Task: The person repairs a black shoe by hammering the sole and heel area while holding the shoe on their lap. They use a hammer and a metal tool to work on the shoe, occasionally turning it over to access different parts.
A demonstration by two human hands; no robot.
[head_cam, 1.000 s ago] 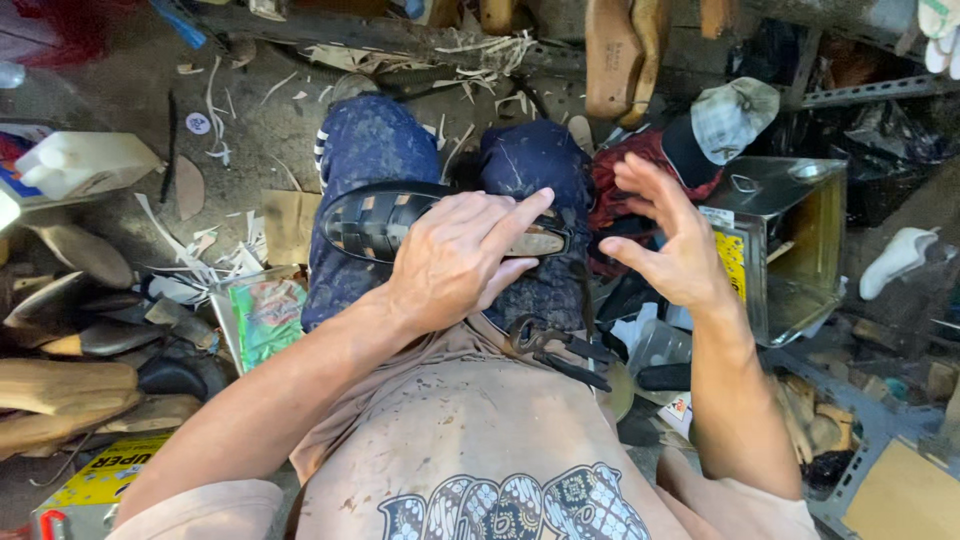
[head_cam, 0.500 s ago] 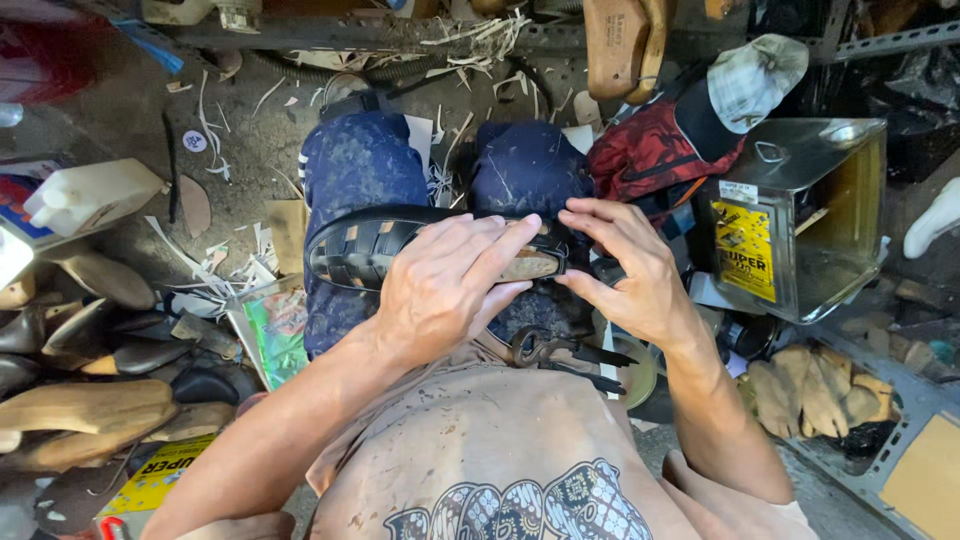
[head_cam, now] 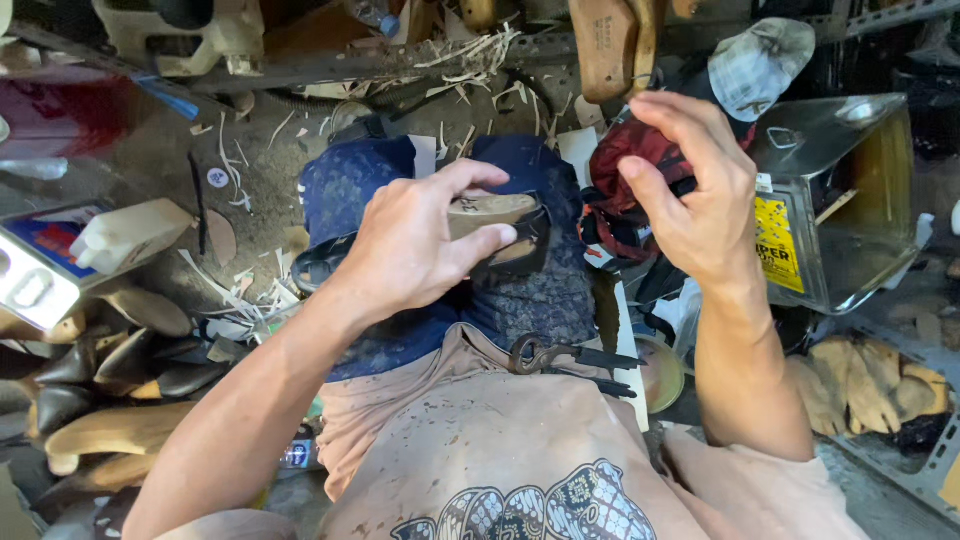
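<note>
Gripping a shoe on a wooden last point(head_cam: 495, 225), the left hand point(head_cam: 405, 250) clasps it while the right hand point(head_cam: 690, 190) hovers half-open.

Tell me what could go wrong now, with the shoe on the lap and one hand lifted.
1. Only the left hand holds the shoe on its wooden last; the right hand is raised clear, so the shoe might slip off the knees.
2. The metal pincers lie loose on the lap and may slide down if the legs shift.
</note>
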